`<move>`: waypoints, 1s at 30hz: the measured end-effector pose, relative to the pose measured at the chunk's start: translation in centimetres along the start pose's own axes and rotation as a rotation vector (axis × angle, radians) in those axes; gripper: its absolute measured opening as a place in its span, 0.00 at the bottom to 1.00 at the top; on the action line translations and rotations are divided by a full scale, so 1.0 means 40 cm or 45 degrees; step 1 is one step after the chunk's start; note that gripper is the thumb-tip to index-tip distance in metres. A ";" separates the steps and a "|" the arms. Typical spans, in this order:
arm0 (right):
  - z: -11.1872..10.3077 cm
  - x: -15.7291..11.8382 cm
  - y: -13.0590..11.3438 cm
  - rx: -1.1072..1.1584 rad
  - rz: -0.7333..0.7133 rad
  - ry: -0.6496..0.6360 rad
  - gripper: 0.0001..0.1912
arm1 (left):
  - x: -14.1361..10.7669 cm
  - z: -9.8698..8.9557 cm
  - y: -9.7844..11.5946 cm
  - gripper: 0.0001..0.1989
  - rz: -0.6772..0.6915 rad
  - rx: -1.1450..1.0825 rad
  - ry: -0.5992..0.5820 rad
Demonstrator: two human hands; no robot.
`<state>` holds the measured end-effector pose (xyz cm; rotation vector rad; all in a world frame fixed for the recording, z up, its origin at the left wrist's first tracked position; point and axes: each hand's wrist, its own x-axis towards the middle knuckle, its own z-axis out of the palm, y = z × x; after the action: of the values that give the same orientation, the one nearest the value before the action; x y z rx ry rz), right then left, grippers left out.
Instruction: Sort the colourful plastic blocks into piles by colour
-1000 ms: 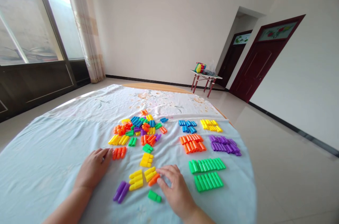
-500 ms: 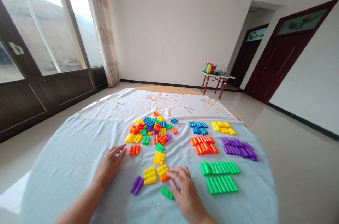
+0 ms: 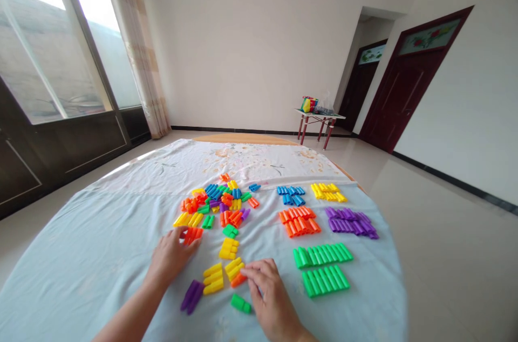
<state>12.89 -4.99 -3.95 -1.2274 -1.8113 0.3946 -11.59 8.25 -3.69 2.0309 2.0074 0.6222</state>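
Note:
My left hand [image 3: 173, 254] has its thumb and fingers around an orange plastic building block [image 3: 193, 236] of joined tubes, lying on the cloth. My right hand [image 3: 270, 292] pinches a small orange block [image 3: 238, 280] at its fingertips, against a yellow block [image 3: 233, 267]. Close by lie another yellow block [image 3: 213, 279], a purple block [image 3: 192, 296] and a green block [image 3: 241, 303]. Farther up are a yellow block [image 3: 229, 248] and a green one [image 3: 230, 231]. Part of each held block is hidden by fingers.
A mixed heap of blocks [image 3: 220, 199] lies beyond my hands. Sorted groups stand at right: blue [image 3: 291, 195], yellow [image 3: 328, 192], orange [image 3: 300, 221], purple [image 3: 352, 223] and green [image 3: 325, 269]. Light blue cloth [image 3: 101, 255] covers the round table. A small side table [image 3: 319, 114] stands behind.
My left hand has moved from beside the orange block onto it, fingers now around it. My right hand stays at the small orange block. The whole view has shifted a little.

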 end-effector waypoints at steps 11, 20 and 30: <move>0.007 0.036 0.011 0.005 -0.091 -0.036 0.18 | -0.046 -0.032 -0.052 0.22 0.067 0.003 0.097; 0.137 0.271 -0.036 -0.213 -0.195 -0.363 0.27 | -0.076 -0.041 -0.056 0.18 0.087 0.116 0.127; 0.209 0.308 -0.057 -0.466 -0.169 -0.547 0.19 | -0.076 -0.042 -0.048 0.18 0.082 0.168 0.121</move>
<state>3.40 6.33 -1.04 -1.3273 -2.4012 0.2715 -13.99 5.08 -3.49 2.1886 2.0948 0.6250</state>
